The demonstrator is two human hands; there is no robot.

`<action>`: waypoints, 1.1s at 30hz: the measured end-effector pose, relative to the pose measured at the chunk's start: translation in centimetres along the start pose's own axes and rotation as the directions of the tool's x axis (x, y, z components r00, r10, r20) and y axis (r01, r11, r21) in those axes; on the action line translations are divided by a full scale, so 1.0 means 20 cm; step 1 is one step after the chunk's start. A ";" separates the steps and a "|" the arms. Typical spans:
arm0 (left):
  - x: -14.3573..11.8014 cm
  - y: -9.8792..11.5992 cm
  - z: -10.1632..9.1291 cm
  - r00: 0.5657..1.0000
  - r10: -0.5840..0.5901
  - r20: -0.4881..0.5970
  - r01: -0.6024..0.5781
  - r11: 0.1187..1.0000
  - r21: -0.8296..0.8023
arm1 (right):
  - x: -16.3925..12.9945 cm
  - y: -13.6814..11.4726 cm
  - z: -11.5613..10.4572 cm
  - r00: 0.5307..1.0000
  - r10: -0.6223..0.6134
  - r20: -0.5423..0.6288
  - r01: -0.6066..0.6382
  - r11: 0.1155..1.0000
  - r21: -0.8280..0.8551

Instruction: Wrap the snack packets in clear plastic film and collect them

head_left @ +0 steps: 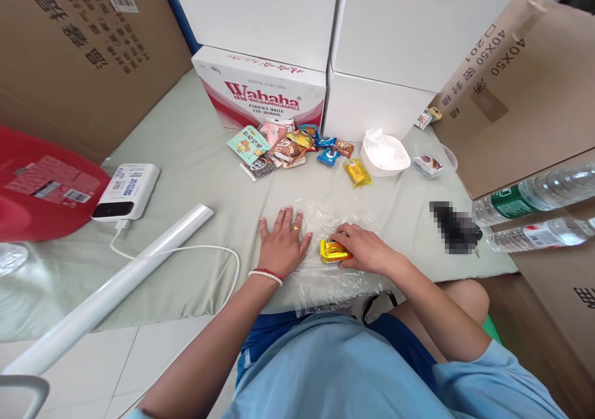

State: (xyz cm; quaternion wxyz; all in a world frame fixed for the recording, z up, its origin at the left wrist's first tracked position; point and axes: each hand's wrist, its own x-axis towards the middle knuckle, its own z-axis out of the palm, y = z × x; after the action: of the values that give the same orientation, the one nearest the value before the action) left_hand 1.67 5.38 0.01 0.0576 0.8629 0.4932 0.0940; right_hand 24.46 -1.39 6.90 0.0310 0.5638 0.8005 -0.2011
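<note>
Left hand (pixel 283 242) lies flat with its fingers spread, pressing down a sheet of clear plastic wrap (pixel 320 220) at the centre of the frame, which looks like it keeps the film from sliding. Right hand (pixel 365 248) curls around a yellow snack packet (pixel 333 251) sitting on that wrap, fingers pinching it. Above them, a pile of snacks (pixel 288 146) and a white bowl (pixel 385 155). Lower left, a white roll (pixel 116 286); beyond it, a power bank (pixel 126 191).

A yellow snack packet (pixel 333 251) lies on the pale green cloth (pixel 195 158).
</note>
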 end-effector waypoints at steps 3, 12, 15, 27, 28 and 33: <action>0.00 0.00 0.00 1.000 -0.003 0.007 0.003 1.000 -0.001 | 0.01 0.01 0.04 0.999 -0.013 -0.044 0.012 1.000 -0.009; 0.01 -0.05 -0.01 0.998 0.006 0.063 -0.004 0.999 -0.033 | 0.05 0.04 0.05 0.982 -0.090 -0.169 0.088 0.996 -0.019; -0.01 -0.09 -0.03 1.000 -0.015 -0.012 0.014 0.995 -0.102 | 0.02 0.05 0.05 0.980 -0.061 -0.189 0.062 0.998 0.001; -0.48 -0.15 -0.20 0.746 0.665 -0.024 -0.621 0.683 -0.384 | -0.59 0.16 0.18 0.977 -0.033 -0.212 0.100 0.943 0.317; -0.50 -0.16 -0.18 0.760 0.650 -0.005 -0.601 0.701 -0.383 | -0.63 0.18 0.22 0.977 0.005 -0.212 0.066 0.942 0.328; -0.48 -0.19 -0.16 0.832 0.554 0.026 -0.465 0.723 -0.510 | -0.67 0.19 0.35 0.935 0.116 -0.334 0.024 0.922 0.386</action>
State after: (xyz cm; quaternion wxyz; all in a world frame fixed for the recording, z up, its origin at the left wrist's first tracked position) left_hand -7.00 -0.87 1.37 0.2863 0.9273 0.1894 0.1495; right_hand 31.59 -14.81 3.13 -0.2183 0.6045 0.7243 -0.2495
